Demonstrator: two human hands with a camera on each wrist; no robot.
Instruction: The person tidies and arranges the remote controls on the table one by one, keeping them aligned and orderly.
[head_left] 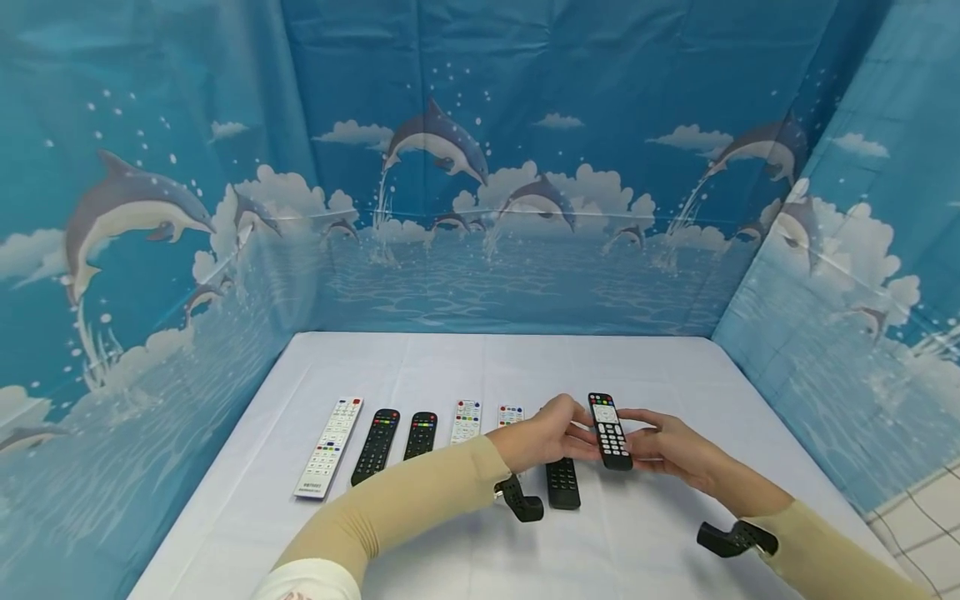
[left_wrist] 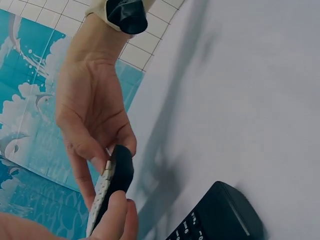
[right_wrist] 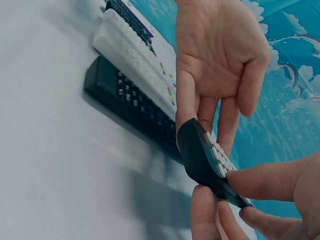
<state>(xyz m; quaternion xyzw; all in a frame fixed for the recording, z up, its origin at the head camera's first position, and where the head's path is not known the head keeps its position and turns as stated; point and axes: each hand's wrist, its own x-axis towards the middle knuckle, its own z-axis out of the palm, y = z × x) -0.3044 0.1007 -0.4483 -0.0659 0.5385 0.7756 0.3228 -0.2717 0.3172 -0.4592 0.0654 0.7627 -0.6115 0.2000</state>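
A black remote control (head_left: pixel 611 433) with white keys is held above the white table, key side up and tilted. My right hand (head_left: pixel 675 450) pinches its right edge, the thumb on the keys and fingers beneath, as the right wrist view shows. From the other side my left hand (right_wrist: pixel 217 65) reaches in with straight fingers touching the remote, its thumb apart from it. Below the left hand, another black remote (head_left: pixel 563 483) lies on the table, its upper part hidden. Its end (left_wrist: pixel 225 215) also shows in the left wrist view.
Left of the hands, a long white remote (head_left: pixel 330 447), two black remotes (head_left: pixel 377 446) (head_left: pixel 421 435) and two white remotes (head_left: pixel 467 419) (head_left: pixel 512 415) lie in a row, some partly behind the left arm. A dolphin-print curtain (head_left: pixel 510 275) borders the table (head_left: pixel 420 367).
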